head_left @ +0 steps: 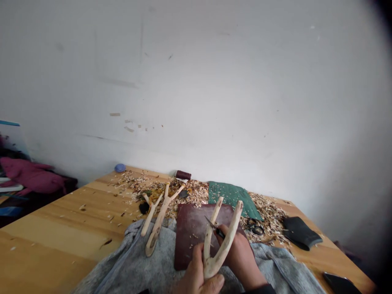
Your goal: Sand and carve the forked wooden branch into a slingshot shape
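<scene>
My left hand [196,272] is closed around the lower end of a pale, peeled forked branch [228,244], whose two prongs point up and away from me. Behind the right prong, my right hand [241,255] grips a small knife [211,223] by its dark handle. The blade points up and left, across the left prong; whether it touches the wood I cannot tell. Part of the right hand's fingers is hidden by the branch. Beneath both hands lies a maroon board [186,241] with a few shavings on it, resting on grey cloth [125,265].
Two more forked sticks lie left of the board, one long [161,218], one short [149,219]. Wood shavings [272,214] cover the back of the table [70,228], around a green sheet [229,192] and dark scissors [256,228]. A black object [300,232] and a phone [339,282] lie right.
</scene>
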